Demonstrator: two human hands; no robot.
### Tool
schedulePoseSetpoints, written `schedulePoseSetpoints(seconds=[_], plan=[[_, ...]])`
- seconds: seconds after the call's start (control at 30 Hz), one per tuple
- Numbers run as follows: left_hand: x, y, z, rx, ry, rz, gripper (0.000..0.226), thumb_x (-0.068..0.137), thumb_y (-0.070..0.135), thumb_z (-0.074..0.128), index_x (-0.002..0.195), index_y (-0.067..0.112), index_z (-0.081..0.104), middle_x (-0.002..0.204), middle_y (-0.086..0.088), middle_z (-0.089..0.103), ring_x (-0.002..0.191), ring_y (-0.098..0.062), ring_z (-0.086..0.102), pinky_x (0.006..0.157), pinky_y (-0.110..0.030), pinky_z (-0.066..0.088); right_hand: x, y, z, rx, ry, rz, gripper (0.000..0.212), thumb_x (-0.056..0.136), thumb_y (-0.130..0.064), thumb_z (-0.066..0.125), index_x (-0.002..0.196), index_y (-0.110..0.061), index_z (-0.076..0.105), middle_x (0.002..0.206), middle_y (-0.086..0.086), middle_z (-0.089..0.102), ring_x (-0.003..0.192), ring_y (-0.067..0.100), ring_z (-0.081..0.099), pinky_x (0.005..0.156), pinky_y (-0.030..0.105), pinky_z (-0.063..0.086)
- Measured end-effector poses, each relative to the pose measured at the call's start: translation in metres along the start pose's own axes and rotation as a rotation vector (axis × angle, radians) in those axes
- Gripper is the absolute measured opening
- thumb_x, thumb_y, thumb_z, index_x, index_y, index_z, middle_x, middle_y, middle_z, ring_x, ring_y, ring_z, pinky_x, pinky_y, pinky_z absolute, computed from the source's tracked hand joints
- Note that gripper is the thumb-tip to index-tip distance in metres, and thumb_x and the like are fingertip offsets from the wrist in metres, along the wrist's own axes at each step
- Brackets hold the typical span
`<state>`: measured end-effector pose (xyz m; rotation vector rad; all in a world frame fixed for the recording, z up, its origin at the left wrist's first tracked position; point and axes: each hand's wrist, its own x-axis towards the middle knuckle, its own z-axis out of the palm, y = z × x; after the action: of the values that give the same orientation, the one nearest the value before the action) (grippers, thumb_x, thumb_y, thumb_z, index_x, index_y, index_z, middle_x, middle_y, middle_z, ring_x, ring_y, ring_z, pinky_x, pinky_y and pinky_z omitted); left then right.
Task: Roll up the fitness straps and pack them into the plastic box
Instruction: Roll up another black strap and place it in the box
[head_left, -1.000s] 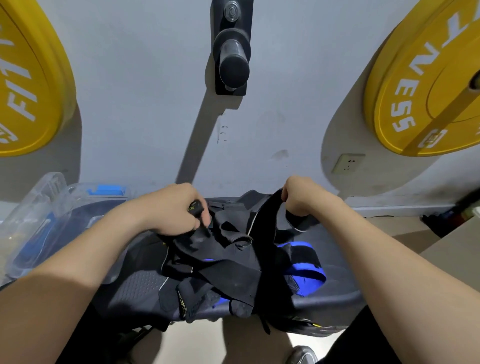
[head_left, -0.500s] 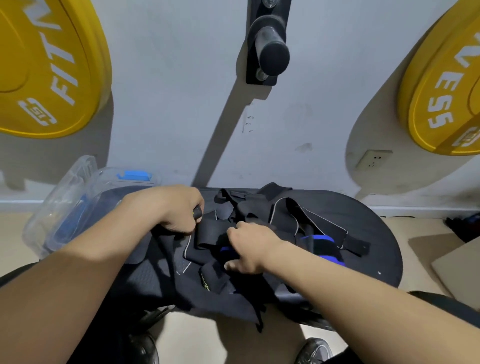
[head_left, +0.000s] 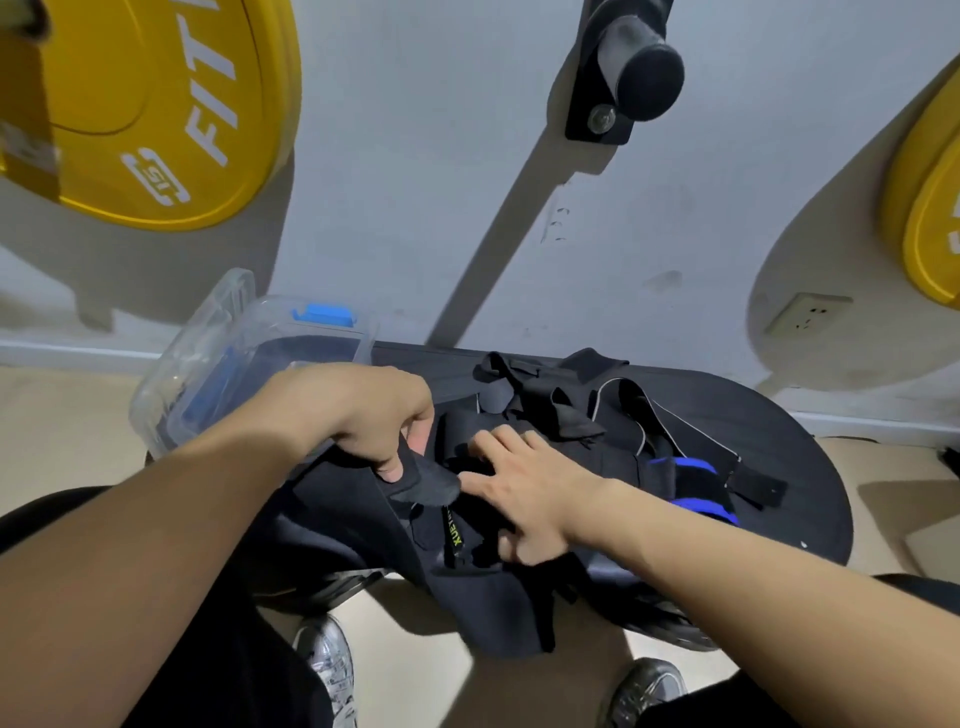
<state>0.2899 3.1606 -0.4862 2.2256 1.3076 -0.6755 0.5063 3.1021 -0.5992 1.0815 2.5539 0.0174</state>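
Note:
A tangled heap of black fitness straps (head_left: 550, 415) lies on a dark oval bench top (head_left: 769, 431), with a blue and black strap (head_left: 693, 486) at its right side. My left hand (head_left: 363, 415) pinches the end of one black strap (head_left: 426, 486) between thumb and fingers. With its fingers spread, my right hand (head_left: 519, 488) lies flat on the black pile just right of that end. A clear plastic box (head_left: 208, 374) with a blue latch stands at the bench's left end, behind my left hand.
Yellow weight plates (head_left: 156, 104) hang on the wall at upper left and far right. A black peg mount (head_left: 623, 67) sticks out of the wall above the bench. A wall socket (head_left: 808, 314) is at the right. My shoes (head_left: 327, 670) show on the floor below.
My right hand let go of the strap it held up and came down onto the pile, where its fingers have spread out. My left hand now pinches a strap end lower, toward me.

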Motion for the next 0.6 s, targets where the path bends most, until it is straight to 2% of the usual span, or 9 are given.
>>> schedulePoseSetpoints(seconds=[0.07, 0.17, 0.27, 0.33, 0.4, 0.43, 0.5, 0.53, 0.6], plan=[[-0.003, 0.001, 0.0, -0.006, -0.03, 0.005, 0.026, 0.088, 0.018, 0.087, 0.107, 0.022, 0.069, 0.096, 0.006, 0.07, 0.08, -0.014, 0.064, 0.065, -0.028, 0.048, -0.001, -0.01, 0.005, -0.089, -0.035, 0.052, 0.07, 0.086, -0.05, 0.068, 0.144, -0.019, 0.044, 0.139, 0.016, 0.039, 0.124, 0.038, 0.04, 0.096, 0.049, 0.041], [-0.007, 0.002, 0.004, -0.014, 0.006, -0.003, 0.015, 0.092, 0.008, 0.075, 0.105, 0.012, 0.068, 0.097, -0.006, 0.073, 0.083, -0.025, 0.064, 0.071, -0.031, 0.048, 0.001, -0.011, 0.004, -0.105, -0.023, 0.118, 0.038, 0.103, -0.036, 0.05, 0.131, -0.013, 0.059, 0.14, 0.016, 0.043, 0.127, 0.039, 0.041, 0.096, 0.049, 0.039], [-0.008, 0.004, 0.004, -0.142, 0.095, -0.026, 0.01, 0.097, 0.011, 0.062, 0.099, 0.007, 0.07, 0.089, -0.009, 0.073, 0.074, -0.026, 0.065, 0.062, -0.029, 0.05, 0.006, -0.001, -0.01, 0.17, 0.012, 0.246, 0.027, 0.099, -0.026, 0.052, 0.116, -0.01, 0.065, 0.128, 0.014, 0.054, 0.118, 0.038, 0.051, 0.088, 0.045, 0.043], [-0.008, 0.004, 0.001, -0.267, 0.161, -0.053, 0.017, 0.099, 0.018, 0.06, 0.1, 0.014, 0.076, 0.09, -0.004, 0.073, 0.087, -0.026, 0.07, 0.077, -0.035, 0.059, 0.006, 0.011, -0.021, 0.432, 0.068, 0.332, 0.025, 0.092, -0.014, 0.052, 0.109, -0.006, 0.069, 0.121, 0.016, 0.066, 0.115, 0.04, 0.06, 0.091, 0.043, 0.052], [-0.007, 0.004, -0.003, -0.408, 0.222, -0.077, 0.022, 0.095, 0.018, 0.06, 0.098, 0.021, 0.081, 0.089, -0.002, 0.071, 0.091, -0.024, 0.069, 0.09, -0.038, 0.058, 0.001, 0.025, -0.032, 0.647, 0.119, 0.379, 0.035, 0.089, -0.003, 0.05, 0.112, -0.008, 0.077, 0.119, 0.012, 0.076, 0.116, 0.032, 0.067, 0.098, 0.036, 0.052], [-0.007, 0.005, -0.004, -0.483, 0.253, -0.084, 0.021, 0.092, 0.02, 0.06, 0.095, 0.021, 0.081, 0.09, -0.003, 0.07, 0.09, -0.023, 0.068, 0.089, -0.038, 0.058, -0.003, 0.032, -0.037, 0.743, 0.125, 0.402, 0.04, 0.091, 0.0, 0.05, 0.115, -0.012, 0.08, 0.116, 0.005, 0.079, 0.111, 0.02, 0.07, 0.096, 0.028, 0.051], [-0.007, 0.012, -0.006, -0.664, 0.342, -0.08, 0.026, 0.082, 0.029, 0.058, 0.087, 0.022, 0.083, 0.092, -0.004, 0.073, 0.089, -0.023, 0.068, 0.082, -0.038, 0.055, -0.013, 0.044, -0.044, 0.9, 0.159, 0.428, 0.043, 0.093, 0.002, 0.052, 0.112, -0.02, 0.084, 0.09, -0.015, 0.078, 0.083, -0.007, 0.067, 0.08, 0.013, 0.045], [-0.006, 0.016, -0.007, -0.763, 0.387, -0.075, 0.031, 0.075, 0.031, 0.056, 0.087, 0.023, 0.084, 0.094, -0.003, 0.074, 0.091, -0.022, 0.069, 0.079, -0.036, 0.053, -0.019, 0.05, -0.047, 0.951, 0.199, 0.453, 0.04, 0.095, -0.001, 0.055, 0.108, -0.024, 0.085, 0.076, -0.02, 0.074, 0.071, -0.01, 0.064, 0.073, 0.01, 0.043], [-0.003, 0.021, -0.007, -0.934, 0.419, -0.058, 0.039, 0.072, 0.03, 0.055, 0.099, 0.021, 0.081, 0.103, -0.002, 0.076, 0.1, -0.026, 0.071, 0.082, -0.035, 0.053, -0.03, 0.059, -0.051, 1.018, 0.276, 0.538, 0.031, 0.097, -0.015, 0.062, 0.103, -0.035, 0.085, 0.066, -0.016, 0.071, 0.062, -0.004, 0.061, 0.065, 0.014, 0.045]])
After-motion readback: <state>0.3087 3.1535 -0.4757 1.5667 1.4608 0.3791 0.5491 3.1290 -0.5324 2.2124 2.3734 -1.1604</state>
